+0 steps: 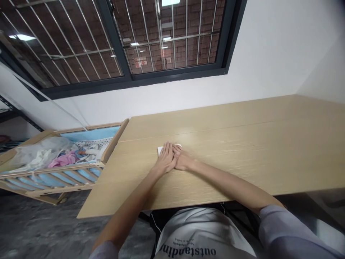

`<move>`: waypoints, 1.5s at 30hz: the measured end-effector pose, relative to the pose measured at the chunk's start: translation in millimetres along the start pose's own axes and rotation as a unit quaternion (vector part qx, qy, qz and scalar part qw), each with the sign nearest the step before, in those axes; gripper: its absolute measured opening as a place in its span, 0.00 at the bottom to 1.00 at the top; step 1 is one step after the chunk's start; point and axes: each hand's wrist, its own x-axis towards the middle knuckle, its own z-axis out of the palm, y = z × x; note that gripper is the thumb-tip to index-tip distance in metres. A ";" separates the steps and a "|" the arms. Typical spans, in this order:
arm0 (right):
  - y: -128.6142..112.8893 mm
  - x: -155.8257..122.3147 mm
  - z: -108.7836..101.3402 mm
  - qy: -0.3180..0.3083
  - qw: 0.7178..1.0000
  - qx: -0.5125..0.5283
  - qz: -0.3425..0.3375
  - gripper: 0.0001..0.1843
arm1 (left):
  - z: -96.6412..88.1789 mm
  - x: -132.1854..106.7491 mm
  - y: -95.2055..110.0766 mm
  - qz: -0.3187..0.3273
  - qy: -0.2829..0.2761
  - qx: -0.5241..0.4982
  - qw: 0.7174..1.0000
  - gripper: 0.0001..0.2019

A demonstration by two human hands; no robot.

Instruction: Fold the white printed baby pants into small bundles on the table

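My left hand (165, 159) and my right hand (183, 159) lie flat side by side on a light wooden table (229, 162), their fingertips meeting. A small piece of white paper (161, 150) sits beneath them, with only its corners showing past the fingers. Most of the paper is hidden by my hands, so its shape is hard to judge. Neither hand visibly grips it; both press down from above with the fingers straight.
A wooden crib (54, 163) with blue padding, a pink cloth and white bedding stands beyond the table's left edge. A dark-framed barred window (129, 39) sits high on the white wall. The table's near edge runs close to my torso.
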 end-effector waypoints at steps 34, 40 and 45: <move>54.7 5.2 -75.0 0.090 0.922 0.369 0.077 0.14 | -86.5 -18.1 -17.6 -0.014 0.145 -0.046 0.988 0.15; 57.4 28.6 -98.5 -0.009 0.853 0.498 0.156 0.21 | -83.0 -41.2 -11.4 -0.143 0.058 -0.411 0.898 0.23; 64.4 42.6 -63.3 -0.087 0.866 0.463 0.168 0.21 | -45.4 -54.4 -7.0 -0.213 0.025 -0.308 0.927 0.23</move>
